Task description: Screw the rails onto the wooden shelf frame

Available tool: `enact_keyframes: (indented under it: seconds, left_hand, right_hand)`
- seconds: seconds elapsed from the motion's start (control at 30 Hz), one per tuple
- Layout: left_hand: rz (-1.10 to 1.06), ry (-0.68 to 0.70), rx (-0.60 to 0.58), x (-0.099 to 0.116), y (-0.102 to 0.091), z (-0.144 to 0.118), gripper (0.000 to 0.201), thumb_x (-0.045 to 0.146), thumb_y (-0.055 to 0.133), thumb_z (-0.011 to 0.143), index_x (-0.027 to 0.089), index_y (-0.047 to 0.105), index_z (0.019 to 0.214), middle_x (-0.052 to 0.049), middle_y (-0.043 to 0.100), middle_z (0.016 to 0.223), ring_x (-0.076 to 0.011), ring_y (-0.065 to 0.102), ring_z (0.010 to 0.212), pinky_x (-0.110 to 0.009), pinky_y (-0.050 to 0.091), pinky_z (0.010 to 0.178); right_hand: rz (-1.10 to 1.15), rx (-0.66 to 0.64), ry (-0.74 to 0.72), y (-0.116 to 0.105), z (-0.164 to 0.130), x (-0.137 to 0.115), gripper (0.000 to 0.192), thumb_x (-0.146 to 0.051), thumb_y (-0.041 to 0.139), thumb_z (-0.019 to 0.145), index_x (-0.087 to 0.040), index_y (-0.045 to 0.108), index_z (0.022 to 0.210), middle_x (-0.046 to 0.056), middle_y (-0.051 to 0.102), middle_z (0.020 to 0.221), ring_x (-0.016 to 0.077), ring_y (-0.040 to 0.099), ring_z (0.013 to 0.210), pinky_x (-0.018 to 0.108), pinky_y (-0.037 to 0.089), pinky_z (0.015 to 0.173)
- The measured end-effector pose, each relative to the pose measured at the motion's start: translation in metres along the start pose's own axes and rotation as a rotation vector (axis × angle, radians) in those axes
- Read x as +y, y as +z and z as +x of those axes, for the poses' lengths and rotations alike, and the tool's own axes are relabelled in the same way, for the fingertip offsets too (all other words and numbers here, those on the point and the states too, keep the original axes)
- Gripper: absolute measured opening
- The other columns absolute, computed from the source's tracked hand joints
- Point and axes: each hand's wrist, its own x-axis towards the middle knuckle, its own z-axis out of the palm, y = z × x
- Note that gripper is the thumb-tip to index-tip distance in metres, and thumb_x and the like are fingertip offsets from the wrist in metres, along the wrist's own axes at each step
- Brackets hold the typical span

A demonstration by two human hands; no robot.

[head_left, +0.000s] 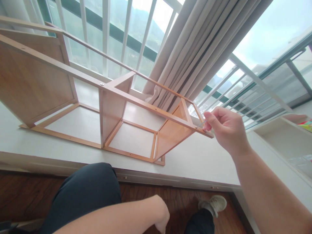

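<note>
A wooden shelf frame (136, 97) lies on its side on a white ledge, with several boards set crosswise between its rails. My right hand (225, 128) is at the right end of the upper front rail, its fingers pinched on a thin metal hex key (201, 124). The key's tip meets the rail close to where the rightmost board (173, 130) joins it. My left hand (162, 214) hangs low over the floor, away from the frame. Its wrist is bent, and its fingers are mostly hidden.
Behind the frame are a grey curtain (190, 42) and windows with white railings (106, 35). The white ledge (195, 159) runs under the frame, with drawer fronts below. An open white shelf unit (280, 139) stands at the right. My knee (92, 182) is close to the ledge.
</note>
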Motion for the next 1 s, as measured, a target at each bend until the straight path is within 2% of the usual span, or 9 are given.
enact_keyframes:
  seconds: [0.07, 0.17, 0.3, 0.4, 0.5, 0.6, 0.77, 0.87, 1.0]
  left_hand:
    - [0.006, 0.009, -0.001, 0.001, -0.001, -0.003, 0.044, 0.042, 0.084, 0.072, 0.032, 0.085, 0.114, -0.013, 0.082, 0.116, -0.0425, 0.076, 0.112, -0.058, 0.057, 0.096]
    - [0.007, 0.013, -0.013, 0.001, -0.003, -0.006, 0.044, 0.044, 0.080, 0.076, 0.031, 0.084, 0.118, -0.013, 0.082, 0.118, -0.0432, 0.075, 0.112, -0.059, 0.057, 0.095]
    - [0.022, 0.008, -0.018, 0.001, -0.004, -0.007, 0.049, 0.049, 0.076, 0.079, 0.028, 0.082, 0.123, -0.015, 0.081, 0.119, -0.0433, 0.074, 0.113, -0.059, 0.055, 0.096]
    - [0.036, -0.001, -0.029, 0.001, -0.003, -0.006, 0.049, 0.049, 0.075, 0.079, 0.032, 0.081, 0.125, -0.013, 0.081, 0.121, -0.0417, 0.074, 0.116, -0.058, 0.054, 0.097]
    - [0.023, -0.008, -0.028, 0.000, -0.002, -0.005, 0.048, 0.047, 0.078, 0.077, 0.035, 0.081, 0.123, -0.011, 0.081, 0.122, -0.0409, 0.073, 0.118, -0.057, 0.054, 0.099]
    - [0.008, -0.002, -0.012, -0.001, -0.001, -0.004, 0.046, 0.047, 0.080, 0.074, 0.034, 0.083, 0.119, -0.012, 0.082, 0.119, -0.0419, 0.074, 0.116, -0.057, 0.054, 0.099]
    - [0.016, -0.008, 0.002, 0.001, 0.000, -0.004, 0.044, 0.046, 0.081, 0.075, 0.031, 0.085, 0.116, -0.014, 0.083, 0.112, -0.0438, 0.076, 0.110, -0.060, 0.054, 0.098]
    - [0.003, -0.008, 0.000, 0.002, -0.001, -0.006, 0.040, 0.045, 0.082, 0.074, 0.034, 0.085, 0.113, -0.012, 0.084, 0.111, -0.0428, 0.076, 0.111, -0.060, 0.054, 0.099]
    - [0.002, -0.003, 0.008, 0.002, -0.004, -0.009, 0.046, 0.040, 0.086, 0.070, 0.028, 0.085, 0.115, -0.016, 0.083, 0.113, -0.0444, 0.076, 0.110, -0.059, 0.055, 0.098]
  right_hand:
    - [-0.013, 0.003, -0.001, 0.001, -0.001, 0.000, 0.040, -0.046, 0.069, 0.097, -0.022, 0.058, 0.066, 0.001, 0.067, 0.060, 0.0163, 0.063, 0.059, 0.028, 0.045, 0.057]
    - [-0.056, 0.021, 0.003, 0.003, 0.000, -0.004, 0.041, -0.042, 0.069, 0.095, -0.022, 0.055, 0.063, -0.001, 0.062, 0.056, 0.0135, 0.053, 0.052, 0.028, 0.039, 0.052]
    - [-0.213, 0.119, 0.037, 0.009, 0.001, -0.013, 0.042, -0.033, 0.068, 0.090, -0.022, 0.048, 0.054, -0.004, 0.050, 0.047, 0.0115, 0.039, 0.046, 0.030, 0.032, 0.051]
    - [-0.301, 0.159, 0.050, 0.012, 0.002, -0.018, 0.042, -0.031, 0.067, 0.087, -0.023, 0.046, 0.052, -0.005, 0.044, 0.044, 0.0116, 0.037, 0.046, 0.031, 0.031, 0.052]
    - [-0.320, 0.165, 0.046, 0.011, 0.001, -0.019, 0.041, -0.030, 0.067, 0.087, -0.023, 0.047, 0.052, -0.005, 0.044, 0.044, 0.0118, 0.037, 0.045, 0.031, 0.031, 0.051]
    - [-0.276, 0.140, 0.034, 0.008, 0.000, -0.017, 0.041, -0.034, 0.067, 0.090, -0.023, 0.051, 0.054, -0.004, 0.049, 0.044, 0.0123, 0.039, 0.044, 0.031, 0.032, 0.049]
    - [-0.203, 0.087, 0.055, 0.005, -0.004, -0.016, 0.039, -0.042, 0.068, 0.095, -0.023, 0.061, 0.061, -0.002, 0.060, 0.048, 0.0152, 0.052, 0.044, 0.030, 0.040, 0.048]
    - [-0.192, 0.106, 0.039, 0.005, -0.006, -0.020, 0.039, -0.043, 0.068, 0.096, -0.023, 0.064, 0.063, 0.000, 0.063, 0.050, 0.0171, 0.058, 0.045, 0.031, 0.044, 0.048]
    - [-0.115, 0.184, 0.011, 0.002, -0.002, -0.026, 0.038, -0.043, 0.068, 0.098, -0.024, 0.065, 0.065, 0.001, 0.064, 0.051, 0.0160, 0.058, 0.043, 0.030, 0.047, 0.046]
